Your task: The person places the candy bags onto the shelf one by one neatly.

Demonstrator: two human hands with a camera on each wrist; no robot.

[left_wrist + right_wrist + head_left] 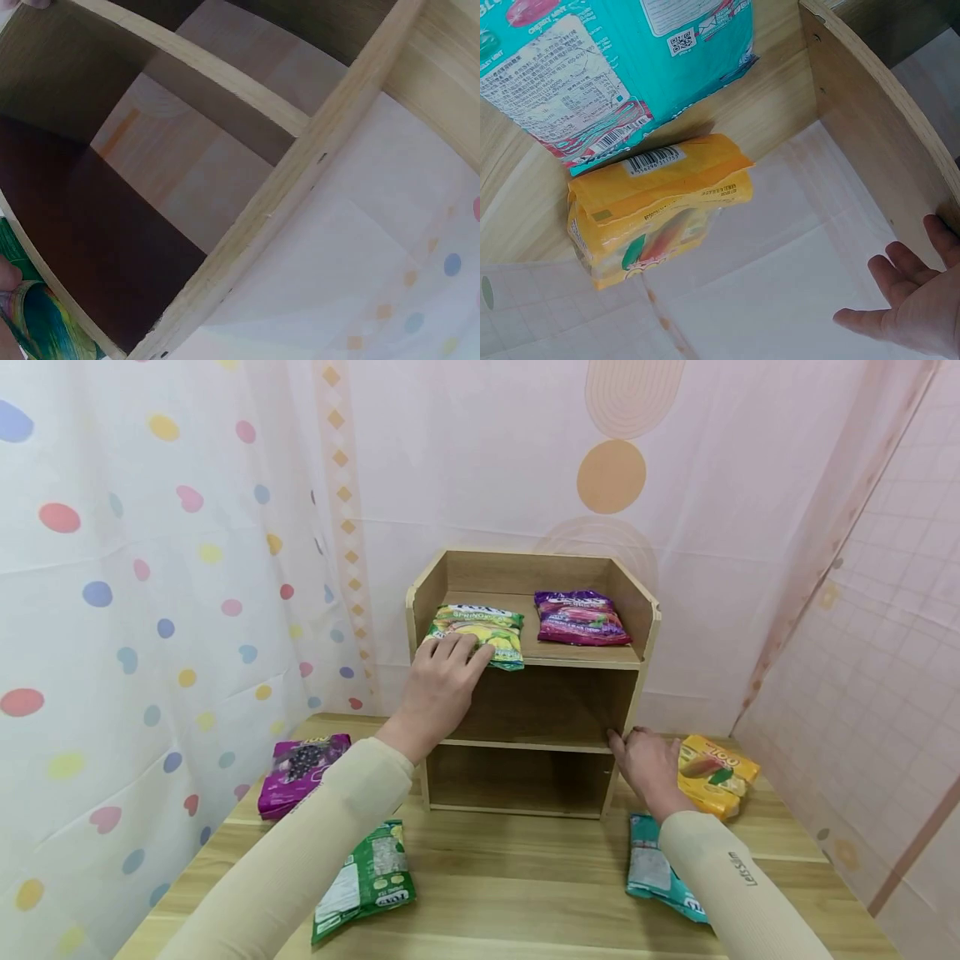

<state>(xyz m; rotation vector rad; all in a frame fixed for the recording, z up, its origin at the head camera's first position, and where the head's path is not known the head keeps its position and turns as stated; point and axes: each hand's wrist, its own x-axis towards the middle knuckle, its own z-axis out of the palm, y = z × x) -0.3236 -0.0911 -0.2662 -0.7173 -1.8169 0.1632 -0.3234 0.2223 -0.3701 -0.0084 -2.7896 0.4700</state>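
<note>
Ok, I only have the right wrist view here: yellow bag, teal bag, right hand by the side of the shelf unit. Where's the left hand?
Observer: Left hand has its fingers on a green-and-yellow bag at the front of the top shelf.

Operator: Anything else up there?

Observer: Yes, a pink-and-purple bag lies to its right, apart from it.

Operator: And lower down, off to the left?

Observer: Two bags on the table: a purple bag and, nearer the person, a green bag.
</note>
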